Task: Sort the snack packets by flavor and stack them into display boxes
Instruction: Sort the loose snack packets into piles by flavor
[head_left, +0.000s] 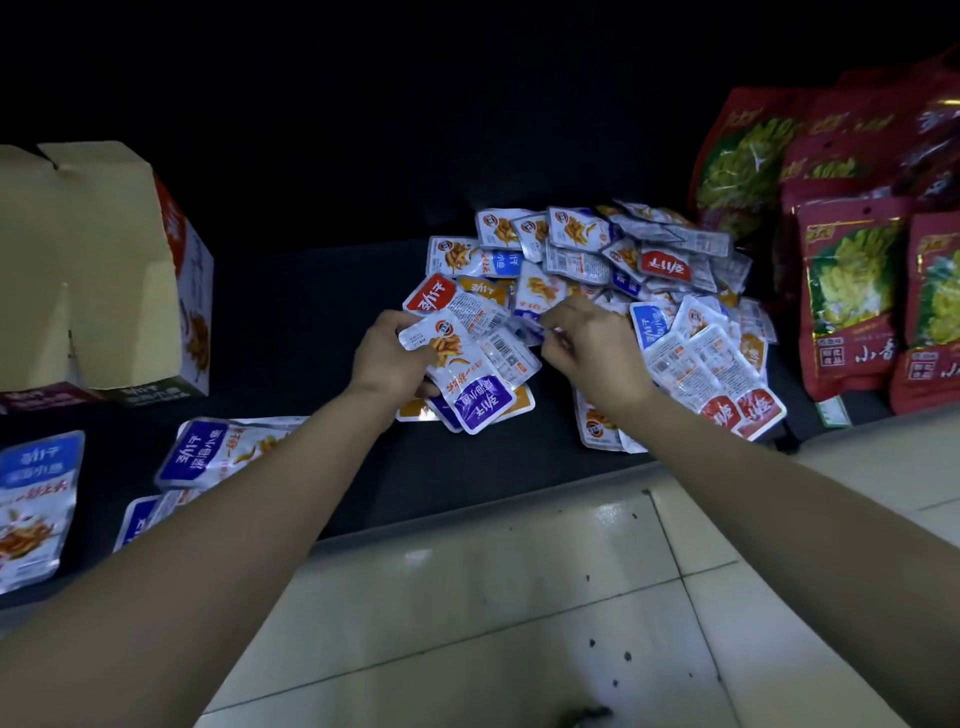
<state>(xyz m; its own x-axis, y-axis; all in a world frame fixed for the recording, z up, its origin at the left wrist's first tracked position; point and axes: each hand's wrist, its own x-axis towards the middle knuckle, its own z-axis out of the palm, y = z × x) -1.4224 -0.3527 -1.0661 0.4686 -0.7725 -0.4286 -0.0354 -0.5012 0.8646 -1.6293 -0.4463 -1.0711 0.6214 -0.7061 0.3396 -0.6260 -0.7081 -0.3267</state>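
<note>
Standing far left on the dark surface (291, 322): cardboard box (93, 270), large blue packets (36, 504) before it. Centre: left hand (387, 358) gripping a stack of packets (467, 379), purple on top. Right hand (587, 343), fingers curled against the mixed pile (649, 270); grip not discernible. Far right: red bags (852, 291).

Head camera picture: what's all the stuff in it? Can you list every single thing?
Small snack packets: many, white with red, blue, purple or orange ends, heaped centre right.
Held packets: a few, top one white with a purple end, gripped together in the centre.
Bigger packets: three seen, blue and white, lower left.
Cardboard box: one, tan with a printed side, left.
Big bags: several, red with yellow-green pictures, far right.
Dark surface: one, black, under the packets.
Floor: pale tiles, bottom.
Left hand: grips the Held packets.
Right hand: fingers curled at the heap; grip unclear.
</note>
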